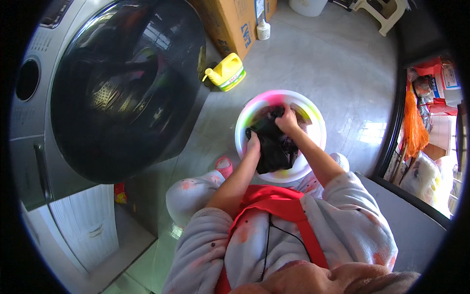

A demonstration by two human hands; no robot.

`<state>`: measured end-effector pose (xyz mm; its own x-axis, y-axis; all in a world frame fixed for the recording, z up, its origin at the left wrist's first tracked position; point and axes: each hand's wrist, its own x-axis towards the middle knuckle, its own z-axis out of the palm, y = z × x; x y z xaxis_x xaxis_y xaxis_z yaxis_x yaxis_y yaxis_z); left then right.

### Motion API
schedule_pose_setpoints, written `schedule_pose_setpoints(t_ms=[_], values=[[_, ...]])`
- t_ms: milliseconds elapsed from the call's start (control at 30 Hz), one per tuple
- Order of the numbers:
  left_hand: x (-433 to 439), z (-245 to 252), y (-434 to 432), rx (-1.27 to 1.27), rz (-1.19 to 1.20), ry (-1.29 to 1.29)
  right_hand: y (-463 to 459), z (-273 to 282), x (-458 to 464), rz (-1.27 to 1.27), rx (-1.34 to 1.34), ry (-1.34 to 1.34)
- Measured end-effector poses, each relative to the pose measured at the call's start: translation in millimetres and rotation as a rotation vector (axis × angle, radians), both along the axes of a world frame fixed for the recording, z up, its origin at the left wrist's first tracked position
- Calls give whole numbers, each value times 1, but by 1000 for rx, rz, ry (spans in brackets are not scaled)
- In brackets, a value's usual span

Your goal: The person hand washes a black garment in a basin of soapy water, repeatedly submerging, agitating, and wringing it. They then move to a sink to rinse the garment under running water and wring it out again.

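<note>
A wet-looking black cloth (275, 154), perhaps a garment, is stretched between my two hands inside a round basin (318, 147). The basin is white with pink, yellow and green patches and stands on the floor before my knees. My left hand (253, 142) grips the cloth at its left edge, near the basin's rim. Farther forward and to the right, my right hand (287, 119) clutches a bunched upper part of it. Dark, brownish water seems to lie beneath the cloth, which hides most of the basin's bottom.
A yellow jug (228, 71) stands beyond the basin, beside a washing machine with a large dark door (128, 95). Behind are a cardboard box (229, 27), a white bottle (263, 30), a bucket (308, 6) and a plastic stool (385, 16). Bags (415, 125) fill the area past the right-hand frame.
</note>
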<state>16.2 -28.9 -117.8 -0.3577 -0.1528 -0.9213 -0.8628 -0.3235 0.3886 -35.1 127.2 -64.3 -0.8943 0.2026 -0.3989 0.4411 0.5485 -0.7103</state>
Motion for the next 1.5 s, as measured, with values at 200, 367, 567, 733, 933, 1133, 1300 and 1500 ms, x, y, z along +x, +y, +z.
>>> schedule_pose_setpoints(t_ms=[200,367,567,733,933,1133,1300,1500], values=[[0,-14,18,891,81,420,-33,91,95,248,-40,310],[2,24,27,250,-207,267,-43,52,63,34,126,199],[-4,39,35,-229,-274,262,-8,-17,-13,8,228,-167],[-11,21,23,-246,-154,146,-11,-60,0,-48,50,-122],[-19,14,18,-123,-39,164,3,-50,-17,-462,-254,-381],[-31,21,17,952,97,336,-20,73,80,103,-57,394],[-22,11,19,1031,-23,199,-61,94,92,-74,91,233],[-18,9,23,-173,-520,239,-32,-4,4,-303,238,-37]])
